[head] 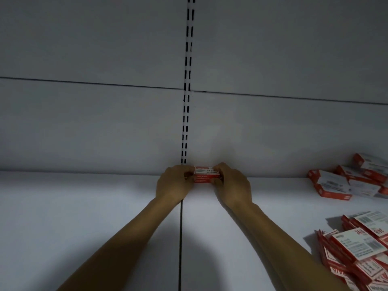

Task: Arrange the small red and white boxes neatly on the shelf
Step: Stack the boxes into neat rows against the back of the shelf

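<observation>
Small red and white cardboard boxes, looks like two stacked flat, sit right at the back of the plain white metal shelf, pretty much touching the pale grey back panel. They're just right of the shelf's dark centre seam, under the white slotted upright strip.

Going left to right: the person's left hand has its fingers curled onto the left end of the stack, thumb side tucked in against it. The right hand mirrors that, with its fingers clamped on the right end, so the stack is squeezed between both hands. Both bare forearms reach straight in from the bottom.

Further right there's a loose jumble of the same red and white boxes near the back panel. A second messy heap is closer to the front edge, with boxes tilted and overlapping. Both are well apart from the hands.
</observation>
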### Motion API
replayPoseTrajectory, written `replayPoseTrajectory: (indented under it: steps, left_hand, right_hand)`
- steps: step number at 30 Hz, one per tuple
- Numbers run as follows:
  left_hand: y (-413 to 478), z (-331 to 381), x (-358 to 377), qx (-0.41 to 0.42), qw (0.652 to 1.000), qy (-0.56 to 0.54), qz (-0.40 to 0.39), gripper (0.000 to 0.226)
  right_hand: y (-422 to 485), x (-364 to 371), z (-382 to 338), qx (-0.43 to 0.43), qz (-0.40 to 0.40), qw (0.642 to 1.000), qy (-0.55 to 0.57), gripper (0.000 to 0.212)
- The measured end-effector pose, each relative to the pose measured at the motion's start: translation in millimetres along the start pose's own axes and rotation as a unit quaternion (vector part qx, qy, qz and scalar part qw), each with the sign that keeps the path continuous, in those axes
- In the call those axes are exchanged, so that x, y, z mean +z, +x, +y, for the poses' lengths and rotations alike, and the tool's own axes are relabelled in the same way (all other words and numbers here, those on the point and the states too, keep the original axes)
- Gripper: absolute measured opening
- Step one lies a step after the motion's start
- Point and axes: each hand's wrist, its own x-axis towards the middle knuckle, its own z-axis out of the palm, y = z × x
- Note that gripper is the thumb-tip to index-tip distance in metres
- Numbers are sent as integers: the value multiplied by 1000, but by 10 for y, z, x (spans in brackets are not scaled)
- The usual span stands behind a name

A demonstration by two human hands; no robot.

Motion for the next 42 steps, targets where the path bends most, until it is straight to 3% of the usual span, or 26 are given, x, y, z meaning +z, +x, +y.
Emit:
replayPoseTrajectory:
  steps: [7, 13, 19, 23, 25, 32, 37, 42]
  left_hand:
    - [50, -68, 48, -1, 999, -34, 11, 23]
    - [79, -101, 74, -2, 999, -36, 4, 21]
    - [20, -46, 52, 32, 999, 3, -3, 23]
    - [-136, 91, -62, 20, 1000, 5, -17, 27]
    - [-236, 226, -127, 51, 998, 25, -4, 27]
    - [-697, 1054, -35, 134, 991, 14, 21, 34]
    - [-1155, 1727, 339, 163, 987, -1, -8, 40]
    - [-1564, 2269, 741, 167, 985, 28, -26, 47]
  right_hand:
    - [17, 33, 67, -1, 12, 997, 82, 17]
    - [21, 9, 66, -5, 20, 995, 94, 23]
    - [12, -67, -19, 36, -13, 995, 89, 15]
    - [-3, -366, -138, 18, -80, 995, 55, 46]
    - [-63, -601, -199, 21, -72, 995, 72, 55]
    - [-617, -1350, -72, -43, -39, 997, 45, 38]
    - [-1180, -1972, 565, -54, -12, 998, 37, 30]
    - [-1670, -2384, 1301, -4, 0, 998, 59, 27]
